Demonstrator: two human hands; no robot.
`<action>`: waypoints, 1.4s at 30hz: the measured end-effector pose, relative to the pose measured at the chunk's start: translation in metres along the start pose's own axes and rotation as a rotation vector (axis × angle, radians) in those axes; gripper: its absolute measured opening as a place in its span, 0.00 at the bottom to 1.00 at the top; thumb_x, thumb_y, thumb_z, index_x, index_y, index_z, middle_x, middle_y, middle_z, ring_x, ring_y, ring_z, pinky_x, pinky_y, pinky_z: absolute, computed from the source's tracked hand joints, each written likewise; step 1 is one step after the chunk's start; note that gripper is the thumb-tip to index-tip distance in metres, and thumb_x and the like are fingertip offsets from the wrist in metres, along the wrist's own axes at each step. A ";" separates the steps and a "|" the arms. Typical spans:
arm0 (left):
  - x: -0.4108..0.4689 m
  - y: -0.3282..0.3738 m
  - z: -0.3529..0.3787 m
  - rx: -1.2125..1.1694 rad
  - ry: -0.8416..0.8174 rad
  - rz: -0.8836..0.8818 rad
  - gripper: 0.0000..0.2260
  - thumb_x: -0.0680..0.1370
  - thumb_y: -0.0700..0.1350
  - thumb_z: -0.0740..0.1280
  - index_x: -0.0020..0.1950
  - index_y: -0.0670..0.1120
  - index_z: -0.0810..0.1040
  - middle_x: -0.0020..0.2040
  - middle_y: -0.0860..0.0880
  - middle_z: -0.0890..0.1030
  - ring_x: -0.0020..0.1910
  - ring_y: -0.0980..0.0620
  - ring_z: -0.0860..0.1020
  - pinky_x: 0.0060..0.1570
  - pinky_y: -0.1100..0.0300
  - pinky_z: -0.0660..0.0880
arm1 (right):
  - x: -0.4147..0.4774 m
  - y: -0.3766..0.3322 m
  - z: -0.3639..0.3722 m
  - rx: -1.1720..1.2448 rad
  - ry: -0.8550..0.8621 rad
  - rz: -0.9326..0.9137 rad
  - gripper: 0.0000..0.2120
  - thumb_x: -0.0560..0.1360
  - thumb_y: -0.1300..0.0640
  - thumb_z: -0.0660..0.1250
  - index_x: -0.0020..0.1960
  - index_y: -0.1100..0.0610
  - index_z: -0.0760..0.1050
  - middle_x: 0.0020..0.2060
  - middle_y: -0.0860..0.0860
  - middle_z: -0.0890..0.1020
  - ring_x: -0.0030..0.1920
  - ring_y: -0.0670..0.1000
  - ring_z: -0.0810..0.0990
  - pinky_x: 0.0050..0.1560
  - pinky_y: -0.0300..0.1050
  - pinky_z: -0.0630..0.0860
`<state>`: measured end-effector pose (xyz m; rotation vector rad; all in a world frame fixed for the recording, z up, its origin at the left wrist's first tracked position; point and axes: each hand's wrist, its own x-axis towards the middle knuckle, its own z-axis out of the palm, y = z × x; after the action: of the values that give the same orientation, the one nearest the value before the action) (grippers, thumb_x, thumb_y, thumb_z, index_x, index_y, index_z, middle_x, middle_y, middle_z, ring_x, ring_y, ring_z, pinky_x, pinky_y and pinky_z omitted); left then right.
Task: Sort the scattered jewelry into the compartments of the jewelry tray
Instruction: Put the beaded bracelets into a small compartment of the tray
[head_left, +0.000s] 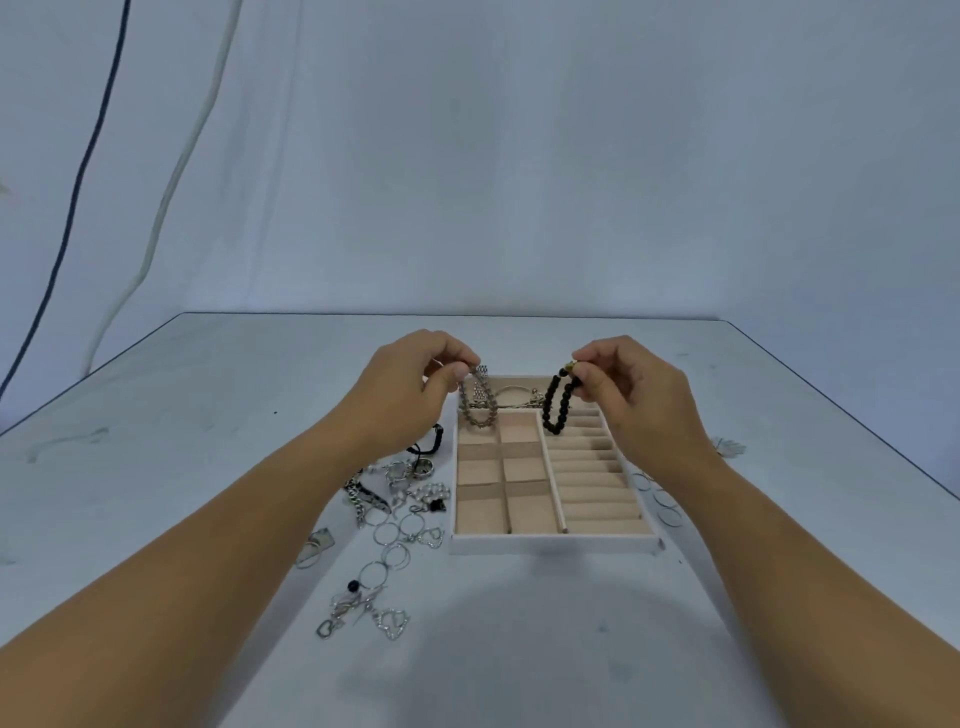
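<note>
Head view: left hand (410, 395) pinches a grey bead bracelet (475, 413), right hand (639, 400) pinches a black bead bracelet (557, 408), both dangling over the jewelry tray (550, 545)'s far end. Loose jewelry (387, 519) is scattered just off its left edge.

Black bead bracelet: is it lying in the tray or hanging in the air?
Hanging. The right hand pinches the top of the bracelet; its loop dangles straight down over the tray.

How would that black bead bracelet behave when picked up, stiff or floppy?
Probably floppy: the black bead bracelet hangs limp from the right hand. Its round beads might roll slightly, but strung together they likely settle.
</note>
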<state>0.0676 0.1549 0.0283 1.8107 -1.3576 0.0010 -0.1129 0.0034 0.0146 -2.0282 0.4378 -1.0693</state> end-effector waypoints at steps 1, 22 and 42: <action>0.001 -0.002 0.003 0.028 -0.004 0.011 0.08 0.79 0.42 0.63 0.50 0.55 0.77 0.45 0.58 0.79 0.44 0.63 0.77 0.41 0.77 0.69 | 0.000 0.002 -0.001 0.001 0.005 -0.004 0.06 0.76 0.60 0.66 0.48 0.49 0.77 0.40 0.48 0.83 0.41 0.44 0.83 0.48 0.40 0.80; -0.007 -0.018 0.025 0.221 -0.064 0.057 0.08 0.75 0.44 0.70 0.52 0.52 0.84 0.46 0.54 0.84 0.39 0.65 0.76 0.43 0.76 0.68 | -0.004 0.000 0.013 0.047 0.041 -0.039 0.05 0.76 0.59 0.66 0.48 0.49 0.77 0.40 0.46 0.82 0.40 0.43 0.82 0.46 0.37 0.78; -0.010 -0.013 0.039 0.333 -0.123 0.167 0.16 0.74 0.63 0.63 0.57 0.58 0.80 0.48 0.57 0.76 0.51 0.56 0.71 0.51 0.55 0.71 | -0.005 0.000 0.013 0.004 0.035 -0.051 0.04 0.76 0.58 0.66 0.50 0.51 0.77 0.40 0.46 0.83 0.41 0.44 0.82 0.49 0.47 0.80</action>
<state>0.0562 0.1391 -0.0089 1.9884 -1.6726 0.2197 -0.1054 0.0130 0.0071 -2.0287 0.4036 -1.1372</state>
